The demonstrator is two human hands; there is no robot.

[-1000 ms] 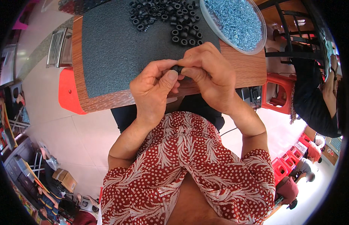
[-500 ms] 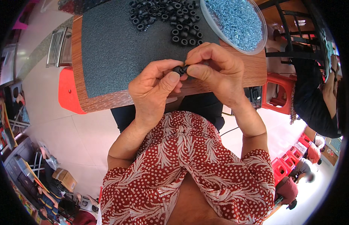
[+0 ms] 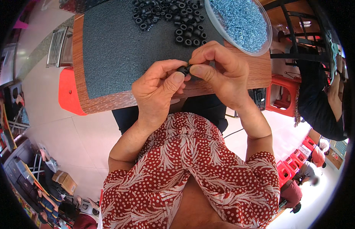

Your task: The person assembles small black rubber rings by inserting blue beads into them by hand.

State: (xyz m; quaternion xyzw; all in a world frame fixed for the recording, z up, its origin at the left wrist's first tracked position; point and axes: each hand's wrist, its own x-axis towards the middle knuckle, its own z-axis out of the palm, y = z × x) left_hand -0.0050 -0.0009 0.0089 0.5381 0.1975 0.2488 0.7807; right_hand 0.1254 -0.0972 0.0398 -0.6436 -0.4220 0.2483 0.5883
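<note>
Just above frame centre, pinching a small black part [image 3: 186, 69] with left hand [image 3: 156, 84] and right hand [image 3: 227, 78], best to align squarely, working gently.

Wood-grain table [image 3: 254, 69] w/ dk mat [image 3: 112, 57]; blk hollow pcs [image 3: 190, 28] atop mat; 1 round tub [image 3: 215, 23] at R

Looks like a small workshop, judging by heaped black parts [image 3: 189, 28] on a wooden table [image 3: 254, 72], tubbed blue pieces [image 3: 240, 24], red stools [image 3: 284, 79].
</note>
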